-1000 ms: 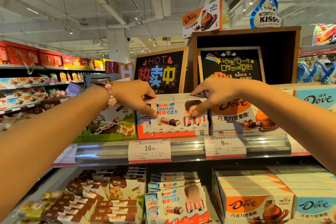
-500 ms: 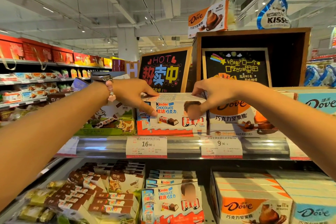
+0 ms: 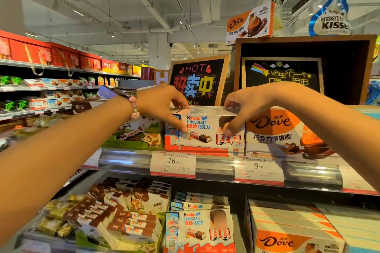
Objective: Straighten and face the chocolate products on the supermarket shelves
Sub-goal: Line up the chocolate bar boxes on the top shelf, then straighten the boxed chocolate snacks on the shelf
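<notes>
On the top shelf, centre: the Kinder box [image 3: 205, 129] stands at the front of a row of the same boxes, its printed face toward the aisle.
Long axis: it runs left to right, along the shelf edge [image 3: 216, 162]; the short side goes back into the shelf.
Left hand [image 3: 162, 107]: it holds the left end of the box, thumb pressed on the front face, the other fingers curled over the top edge.
Right hand [image 3: 244, 109]: it holds the right end the same way, thumb on the front, fingers over the top. Both grips are narrow pinches on the box.
Which hand is nearer: both are equally near, one at each end, so the box lies between them.
Direction of the coming move: I judge that it is a small pull or push across the long axis, toward or away from the shelf edge, to make the face level with its neighbours.
Right neighbour: the Dove box [image 3: 287, 129] is just beside, seemingly touching.
Left neighbour: the cow-print box [image 3: 141, 135] is just beside and sits a little further back.
Below: the price tag [image 3: 173, 163] hangs under the Kinder box.
Risk: uneven pressure from one hand could turn the face.
</notes>
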`<state>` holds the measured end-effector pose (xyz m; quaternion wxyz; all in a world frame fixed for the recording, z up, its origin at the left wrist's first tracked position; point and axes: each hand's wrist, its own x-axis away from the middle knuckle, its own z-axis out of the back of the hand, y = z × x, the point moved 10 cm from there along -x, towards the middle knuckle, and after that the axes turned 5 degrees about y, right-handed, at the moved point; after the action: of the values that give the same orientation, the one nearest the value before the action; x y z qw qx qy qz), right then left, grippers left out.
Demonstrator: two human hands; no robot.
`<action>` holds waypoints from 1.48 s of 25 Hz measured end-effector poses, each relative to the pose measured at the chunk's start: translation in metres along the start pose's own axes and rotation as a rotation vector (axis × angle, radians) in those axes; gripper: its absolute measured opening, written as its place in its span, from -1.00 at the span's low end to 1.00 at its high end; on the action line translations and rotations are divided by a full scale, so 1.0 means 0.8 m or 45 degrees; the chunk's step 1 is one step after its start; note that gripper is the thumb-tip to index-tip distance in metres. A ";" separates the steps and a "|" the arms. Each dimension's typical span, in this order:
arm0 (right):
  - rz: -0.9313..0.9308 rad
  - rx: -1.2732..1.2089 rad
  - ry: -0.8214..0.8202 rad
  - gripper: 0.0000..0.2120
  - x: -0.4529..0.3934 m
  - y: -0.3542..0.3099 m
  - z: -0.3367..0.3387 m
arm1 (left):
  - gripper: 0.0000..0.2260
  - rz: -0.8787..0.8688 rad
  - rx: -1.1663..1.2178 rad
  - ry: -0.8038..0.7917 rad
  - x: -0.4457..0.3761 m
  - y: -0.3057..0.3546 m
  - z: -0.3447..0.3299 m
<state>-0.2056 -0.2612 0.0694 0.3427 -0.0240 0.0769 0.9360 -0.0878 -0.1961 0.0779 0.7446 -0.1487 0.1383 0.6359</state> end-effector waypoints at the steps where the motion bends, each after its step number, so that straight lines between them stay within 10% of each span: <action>1: 0.021 -0.036 0.010 -0.03 -0.001 -0.007 0.005 | -0.39 -0.016 -0.013 0.063 0.006 0.000 0.008; 8: 0.403 -0.675 0.610 -0.65 -0.015 -0.111 0.067 | -0.39 -0.038 0.064 0.358 0.071 -0.059 0.091; 13: 0.353 -0.782 0.619 -0.60 -0.059 -0.168 0.061 | -0.27 0.137 0.058 -0.043 0.107 -0.153 0.056; 21: -0.037 -0.919 0.888 -0.88 -0.087 -0.129 0.049 | -0.59 -0.097 0.401 0.086 0.102 -0.160 0.038; 37: 0.059 -0.899 0.747 -0.84 -0.089 -0.146 0.047 | -0.33 -0.015 0.443 0.028 0.095 -0.172 0.034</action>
<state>-0.0754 -0.2125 0.0988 0.2561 -0.4015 -0.1523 0.8660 0.0599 -0.1366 0.0793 0.7612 -0.0252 0.2536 0.5963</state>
